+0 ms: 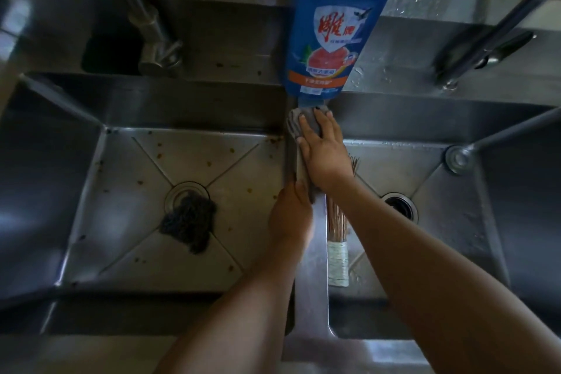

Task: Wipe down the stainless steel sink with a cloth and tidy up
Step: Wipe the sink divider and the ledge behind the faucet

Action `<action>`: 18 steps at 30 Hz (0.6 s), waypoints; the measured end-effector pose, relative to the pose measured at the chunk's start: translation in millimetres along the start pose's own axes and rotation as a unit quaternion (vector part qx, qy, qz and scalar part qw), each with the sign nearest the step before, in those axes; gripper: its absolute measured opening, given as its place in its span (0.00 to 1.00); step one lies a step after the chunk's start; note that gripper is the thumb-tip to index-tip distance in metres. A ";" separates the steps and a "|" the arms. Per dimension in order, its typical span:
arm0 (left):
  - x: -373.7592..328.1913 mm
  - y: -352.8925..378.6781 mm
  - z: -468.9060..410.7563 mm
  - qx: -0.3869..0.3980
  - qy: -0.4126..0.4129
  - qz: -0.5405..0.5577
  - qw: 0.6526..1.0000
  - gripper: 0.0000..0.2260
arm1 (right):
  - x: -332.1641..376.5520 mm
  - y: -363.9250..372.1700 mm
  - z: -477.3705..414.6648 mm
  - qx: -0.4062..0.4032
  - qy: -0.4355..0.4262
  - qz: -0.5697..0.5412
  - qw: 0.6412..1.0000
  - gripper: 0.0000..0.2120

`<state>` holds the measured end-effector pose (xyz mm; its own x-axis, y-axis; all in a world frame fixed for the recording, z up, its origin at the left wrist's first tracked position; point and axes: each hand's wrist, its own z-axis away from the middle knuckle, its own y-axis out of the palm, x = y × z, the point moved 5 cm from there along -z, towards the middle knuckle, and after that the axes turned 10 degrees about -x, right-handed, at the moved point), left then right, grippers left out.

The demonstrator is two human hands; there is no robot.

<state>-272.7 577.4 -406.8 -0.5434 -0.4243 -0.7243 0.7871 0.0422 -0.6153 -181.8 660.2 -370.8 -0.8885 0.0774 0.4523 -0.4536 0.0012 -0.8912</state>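
Head view, looking down on a double stainless steel sink (312, 297). A grey cloth (299, 143) lies along the ridge that divides the two basins. The right hand (323, 155) rests flat on the far end of the cloth, fingers spread and pressing it down. The left hand (293, 212) grips the near end of the cloth, fingers curled around it. A blue detergent bottle (337, 24) stands just beyond the cloth, on the back ledge. In the left basin, a dark scouring pad (189, 222) partly covers the drain, and brown specks dot the floor. In the right basin, a bundle of chopsticks (337, 222) lies beside the divider, partly hidden by the right forearm. A tap (145, 15) stands behind the left basin.
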 end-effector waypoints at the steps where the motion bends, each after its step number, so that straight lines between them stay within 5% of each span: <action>1: 0.8 0.4 -0.2 -0.002 -0.004 -0.007 1.000 0.19 | -0.2 0.1 -3.4 0.001 0.002 0.000 1.000 0.23; 18: -6.3 -6.1 3.5 -0.018 0.019 0.025 0.999 0.19 | -1.4 0.4 27.4 -0.022 0.000 -0.001 1.000 0.23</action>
<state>-273.1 576.7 -397.4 -0.5149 -0.3870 -0.7649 0.8027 0.0954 -0.5887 -182.7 632.8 -370.9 -0.8872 0.0769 0.4549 -0.4526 0.0457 -0.8905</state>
